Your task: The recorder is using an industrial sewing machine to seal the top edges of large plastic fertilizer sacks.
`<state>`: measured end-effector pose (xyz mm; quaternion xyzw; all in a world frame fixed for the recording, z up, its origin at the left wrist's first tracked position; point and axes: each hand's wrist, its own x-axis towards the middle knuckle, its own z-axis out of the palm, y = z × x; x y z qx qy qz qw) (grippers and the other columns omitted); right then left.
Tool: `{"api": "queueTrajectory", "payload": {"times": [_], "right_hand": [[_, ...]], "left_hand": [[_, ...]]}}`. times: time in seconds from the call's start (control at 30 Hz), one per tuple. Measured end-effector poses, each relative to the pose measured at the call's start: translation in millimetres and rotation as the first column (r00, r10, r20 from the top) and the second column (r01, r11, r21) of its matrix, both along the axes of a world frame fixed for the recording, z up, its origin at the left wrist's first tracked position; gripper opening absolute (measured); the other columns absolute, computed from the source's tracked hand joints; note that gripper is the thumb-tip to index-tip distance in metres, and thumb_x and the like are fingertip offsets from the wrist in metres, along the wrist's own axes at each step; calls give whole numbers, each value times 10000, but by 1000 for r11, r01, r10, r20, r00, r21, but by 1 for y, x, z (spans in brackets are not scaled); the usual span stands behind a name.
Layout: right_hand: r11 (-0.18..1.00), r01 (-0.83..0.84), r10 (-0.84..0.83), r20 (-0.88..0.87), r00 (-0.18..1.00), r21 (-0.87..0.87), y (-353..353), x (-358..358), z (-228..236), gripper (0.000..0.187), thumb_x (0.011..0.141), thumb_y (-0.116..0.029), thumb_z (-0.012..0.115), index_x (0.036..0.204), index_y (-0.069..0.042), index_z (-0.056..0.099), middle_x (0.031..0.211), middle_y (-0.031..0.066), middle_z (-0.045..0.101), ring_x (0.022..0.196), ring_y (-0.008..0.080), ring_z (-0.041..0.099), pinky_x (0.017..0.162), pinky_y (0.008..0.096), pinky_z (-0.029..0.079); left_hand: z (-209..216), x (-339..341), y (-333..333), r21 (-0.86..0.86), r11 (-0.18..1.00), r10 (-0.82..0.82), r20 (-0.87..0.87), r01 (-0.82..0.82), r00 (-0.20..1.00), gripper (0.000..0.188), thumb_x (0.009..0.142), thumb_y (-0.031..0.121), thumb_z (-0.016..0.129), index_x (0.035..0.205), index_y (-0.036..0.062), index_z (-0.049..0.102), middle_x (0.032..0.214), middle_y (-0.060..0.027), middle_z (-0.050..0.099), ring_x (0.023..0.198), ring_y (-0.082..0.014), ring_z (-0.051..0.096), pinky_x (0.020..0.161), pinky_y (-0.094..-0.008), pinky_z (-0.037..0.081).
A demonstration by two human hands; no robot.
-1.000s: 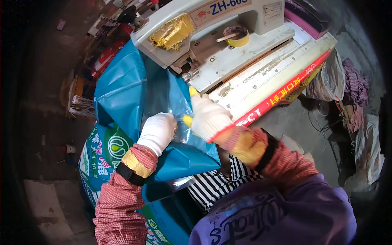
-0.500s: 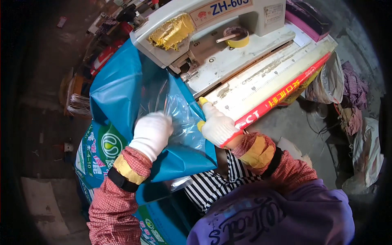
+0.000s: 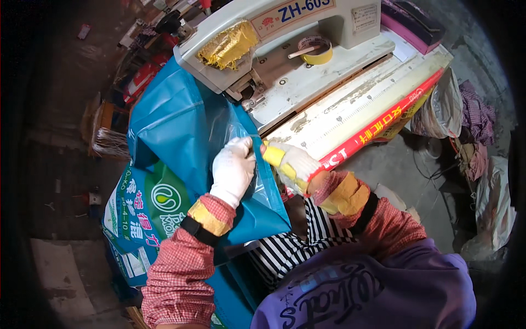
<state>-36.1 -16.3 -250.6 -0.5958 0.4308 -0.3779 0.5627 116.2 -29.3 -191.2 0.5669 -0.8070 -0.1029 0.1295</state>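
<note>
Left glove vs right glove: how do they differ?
Colour: the left glove is plain white where it shows; the right glove has yellow patches on its fingers and a red cuff edge.
Place: the left glove is in front of the clear liner in the blue bag; the right glove is by the bag's right edge, near the pale table.
Shared: both meet red checked sleeves with black bands.

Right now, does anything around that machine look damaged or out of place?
A ragged-edged yellow patch covers part of the pale machine, looking makeshift. A yellow tape roll with a pale stick poking out sits on its bed, seemingly just left there. The tabletop looks worn. I see nothing spilled.
</note>
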Motion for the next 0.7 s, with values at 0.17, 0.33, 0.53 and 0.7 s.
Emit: {"api": "queueTrajectory", "payload": {"times": [0.17, 0.33, 0.53, 0.7], "right_hand": [[885, 2, -23, 38, 999, 466, -29, 10, 11, 534, 876, -506, 471, 780, 5, 591, 681, 141, 596, 582, 204, 569, 526, 377, 448], [875, -86, 129, -59, 990, 477, -39, 11, 14, 368, 819, -319, 571, 904, 38, 598, 700, 156, 580, 593, 236, 566, 531, 377, 468], [770, -173, 189, 40, 981, 614, -36, 4, 23, 282, 837, -228, 569, 918, 42, 577, 611, 147, 497, 490, 248, 499, 443, 411, 468], [923, -334, 378, -281, 882, 193, -67, 15, 13, 262, 834, -240, 568, 801, 18, 599, 613, 159, 535, 502, 257, 515, 508, 406, 458]], "left_hand": [[-11, 11, 19, 406, 913, 182, -484, 36, 856, 99, 862, 135, 528, 876, 47, 572, 812, -143, 533, 766, -311, 531, 677, -341, 432], [57, 13, 23, 781, 590, -60, -212, 206, 975, 297, 921, 307, 529, 983, 28, 611, 761, -42, 622, 675, -87, 543, 620, -287, 461], [141, -29, 53, 803, 457, -699, 58, 382, 713, 491, 822, 516, 534, 677, 53, 608, 588, -171, 541, 595, -361, 557, 540, -403, 453], [100, -50, 37, 651, 650, -694, 299, 392, 655, 238, 770, 303, 557, 714, 90, 645, 664, -151, 606, 667, -347, 602, 589, -423, 480]]}}
